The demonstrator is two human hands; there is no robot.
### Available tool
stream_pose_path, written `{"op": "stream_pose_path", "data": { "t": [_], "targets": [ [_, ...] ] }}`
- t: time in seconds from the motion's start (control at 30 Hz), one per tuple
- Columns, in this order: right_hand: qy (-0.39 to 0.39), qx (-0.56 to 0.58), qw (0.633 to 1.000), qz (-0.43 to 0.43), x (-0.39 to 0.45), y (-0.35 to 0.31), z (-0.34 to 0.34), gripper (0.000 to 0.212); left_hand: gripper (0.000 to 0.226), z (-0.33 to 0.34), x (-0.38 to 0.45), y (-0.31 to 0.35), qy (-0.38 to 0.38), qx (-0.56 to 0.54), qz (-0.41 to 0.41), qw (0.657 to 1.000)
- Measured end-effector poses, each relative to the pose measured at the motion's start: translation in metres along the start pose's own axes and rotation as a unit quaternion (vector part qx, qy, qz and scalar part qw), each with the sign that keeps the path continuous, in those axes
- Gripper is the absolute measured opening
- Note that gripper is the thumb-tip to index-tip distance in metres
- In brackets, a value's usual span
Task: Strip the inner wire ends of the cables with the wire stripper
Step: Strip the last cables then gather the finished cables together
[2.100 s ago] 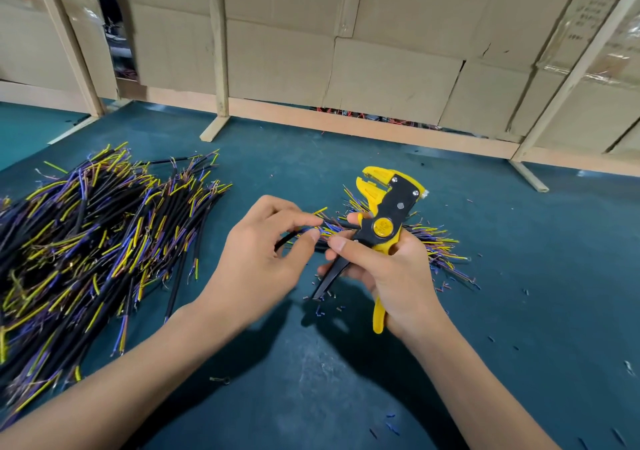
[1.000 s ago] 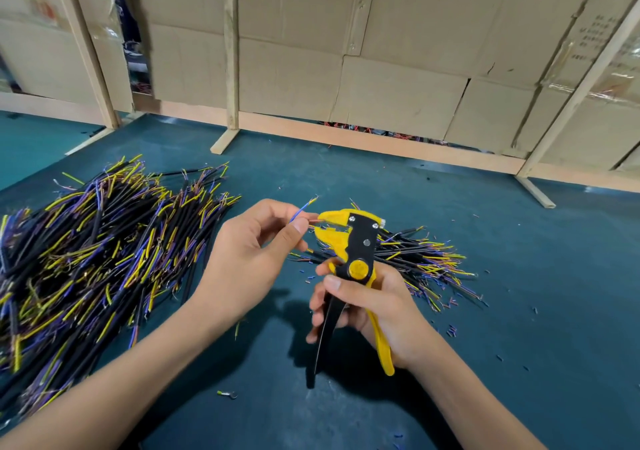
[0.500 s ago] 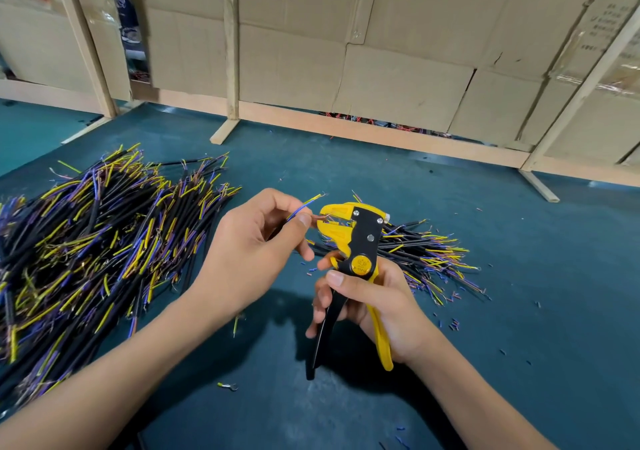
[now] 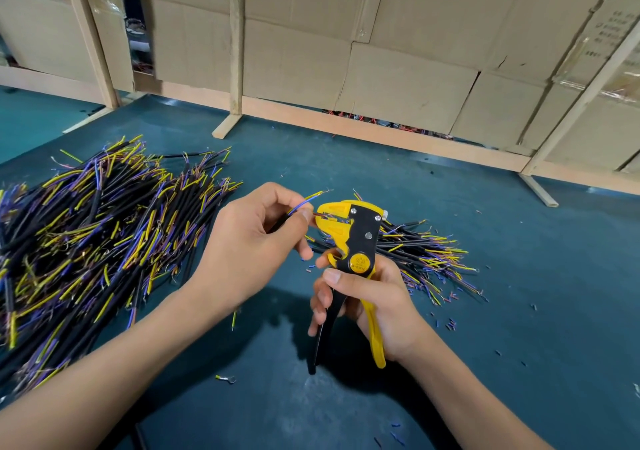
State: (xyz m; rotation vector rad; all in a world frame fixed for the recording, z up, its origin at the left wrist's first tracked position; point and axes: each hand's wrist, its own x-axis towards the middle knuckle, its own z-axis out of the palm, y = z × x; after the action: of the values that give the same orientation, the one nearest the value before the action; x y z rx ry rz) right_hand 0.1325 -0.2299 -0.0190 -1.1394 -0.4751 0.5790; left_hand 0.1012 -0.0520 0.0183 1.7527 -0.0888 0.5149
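Now the left hand (image 4: 249, 242) pinches a cable (image 4: 304, 204), one brown wire fed into the stripper (image 4: 349, 238) gripped by the right hand (image 4: 374, 297). Squeezing carelessly could nick strands (the wire sits shallow, probably).

We find a makeshift assembly workshop. The bench (image 4: 519, 276) is covered in dark teal matting and fenced by cardboard panels (image 4: 398, 79) propped on bare timber battens (image 4: 236, 51). A large heap of cut black cables (image 4: 86, 235) with yellow and blue inner wires lies at left, a smaller bundle (image 4: 422, 255) further right, with insulation offcuts (image 4: 450, 323) scattered over the matting.
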Motion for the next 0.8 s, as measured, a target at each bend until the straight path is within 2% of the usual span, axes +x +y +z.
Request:
{"op": "stream_pose_path", "data": {
  "t": [0.2, 0.4, 0.53, 0.6, 0.67, 0.73, 0.8],
  "targets": [
    [0.005, -0.006, 1.000, -0.006, -0.0018, -0.0009, 0.0025, 0.017, 0.007, -0.0008, -0.0028, 0.0008, -0.005, 0.008, 0.017, 1.000],
    [0.016, -0.037, 0.999, -0.017, -0.0014, 0.0007, 0.0020, 0.015, 0.006, -0.0021, -0.0045, -0.0009, 0.001, 0.086, 0.064, 0.994],
    [0.023, -0.057, 0.998, -0.018, -0.0002, 0.0029, 0.0017, 0.019, 0.002, -0.0029, -0.0062, 0.0019, 0.021, 0.179, 0.133, 0.975],
    [0.026, -0.058, 0.998, -0.017, 0.0003, 0.0025, 0.0018, 0.026, 0.004, -0.0039, -0.0061, 0.0026, 0.021, 0.197, 0.147, 0.969],
    [0.029, -0.068, 0.997, -0.017, -0.0002, 0.0011, 0.0017, 0.023, 0.005, -0.0052, -0.0067, 0.0031, 0.015, 0.216, 0.156, 0.964],
    [0.047, -0.084, 0.995, -0.010, -0.0013, 0.0001, 0.0026, 0.022, 0.006, -0.0056, -0.0076, 0.0042, 0.006, 0.243, 0.168, 0.955],
    [0.097, -0.106, 0.990, -0.006, -0.0021, 0.0001, 0.0031, 0.028, 0.010, -0.0051, -0.0078, 0.0079, -0.004, 0.266, 0.191, 0.945]
  ]
}}
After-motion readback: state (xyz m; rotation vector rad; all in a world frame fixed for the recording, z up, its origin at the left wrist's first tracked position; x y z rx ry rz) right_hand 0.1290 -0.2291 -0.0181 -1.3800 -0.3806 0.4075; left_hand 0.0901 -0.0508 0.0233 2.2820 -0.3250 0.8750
